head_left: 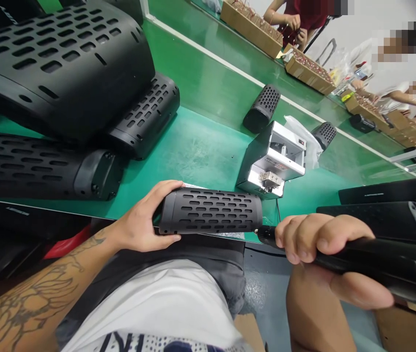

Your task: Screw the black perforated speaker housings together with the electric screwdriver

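My left hand (143, 220) grips the left end of a black perforated speaker shell (211, 211), held level at the near edge of the green bench (200, 146). My right hand (321, 249) is wrapped round a black electric screwdriver (376, 266), its tip touching the right end of the shell at about (261, 233).
Several black perforated shells (64, 63) are stacked at the left. A small silver machine (273, 161) stands behind the held shell, with two more shells (262, 107) beyond it. Black bars (380, 193) lie at the right. Other people work at cardboard boxes (251, 27) across the bench.
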The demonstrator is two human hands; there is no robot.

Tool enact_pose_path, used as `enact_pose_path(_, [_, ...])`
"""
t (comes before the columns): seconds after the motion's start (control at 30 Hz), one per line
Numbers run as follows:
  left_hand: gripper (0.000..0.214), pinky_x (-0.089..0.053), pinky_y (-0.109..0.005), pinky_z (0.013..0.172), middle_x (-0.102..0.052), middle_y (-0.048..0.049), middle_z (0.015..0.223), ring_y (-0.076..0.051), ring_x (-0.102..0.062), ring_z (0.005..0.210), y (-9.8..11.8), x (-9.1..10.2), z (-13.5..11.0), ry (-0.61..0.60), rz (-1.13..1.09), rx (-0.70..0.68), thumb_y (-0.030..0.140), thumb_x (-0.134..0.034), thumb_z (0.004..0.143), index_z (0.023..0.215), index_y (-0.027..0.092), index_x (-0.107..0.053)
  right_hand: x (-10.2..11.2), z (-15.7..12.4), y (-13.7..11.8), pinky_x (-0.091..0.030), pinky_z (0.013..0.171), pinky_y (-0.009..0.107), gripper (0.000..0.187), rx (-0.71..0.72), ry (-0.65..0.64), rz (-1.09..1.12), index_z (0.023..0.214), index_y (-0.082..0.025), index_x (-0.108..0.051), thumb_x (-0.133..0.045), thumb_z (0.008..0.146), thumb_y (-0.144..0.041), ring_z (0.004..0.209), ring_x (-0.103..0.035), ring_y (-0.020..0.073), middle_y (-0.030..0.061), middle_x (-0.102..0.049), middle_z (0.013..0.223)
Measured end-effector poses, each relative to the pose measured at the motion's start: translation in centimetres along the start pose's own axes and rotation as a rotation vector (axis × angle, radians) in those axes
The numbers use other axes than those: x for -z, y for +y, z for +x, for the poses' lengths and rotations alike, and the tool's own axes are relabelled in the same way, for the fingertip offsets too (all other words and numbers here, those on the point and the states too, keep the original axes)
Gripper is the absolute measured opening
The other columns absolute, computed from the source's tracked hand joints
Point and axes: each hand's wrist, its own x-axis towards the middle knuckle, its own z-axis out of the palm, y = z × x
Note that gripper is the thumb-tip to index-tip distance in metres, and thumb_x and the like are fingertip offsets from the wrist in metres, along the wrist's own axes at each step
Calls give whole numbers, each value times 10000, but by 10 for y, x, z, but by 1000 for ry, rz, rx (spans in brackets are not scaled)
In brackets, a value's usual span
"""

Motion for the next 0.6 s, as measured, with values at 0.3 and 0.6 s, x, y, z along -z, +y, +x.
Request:
enact_pose_path(0.3, [1129,-587,-675,1377,-620,-208,1768,-482,-679,1604,8,-1,3,38,10,-22,363,-951,860,1866,300,-441,-3,14,-12,-637,587,335,438,-18,-68,-9,1036,-243,-854,-994,1012,-658,486,-676,147,-52,-730,672])
enact_pose_path(0.6, [1077,-609,-724,1331,-658,-224,1703,-493,-699,1556,-2,-7,-3,173,67,-115,378,-904,867,1847,270,-472,43,106,36,-578,418,306,566,368,379,-186,884,-233,-766,-992,904,-751,379,-586,165,-46,-668,563])
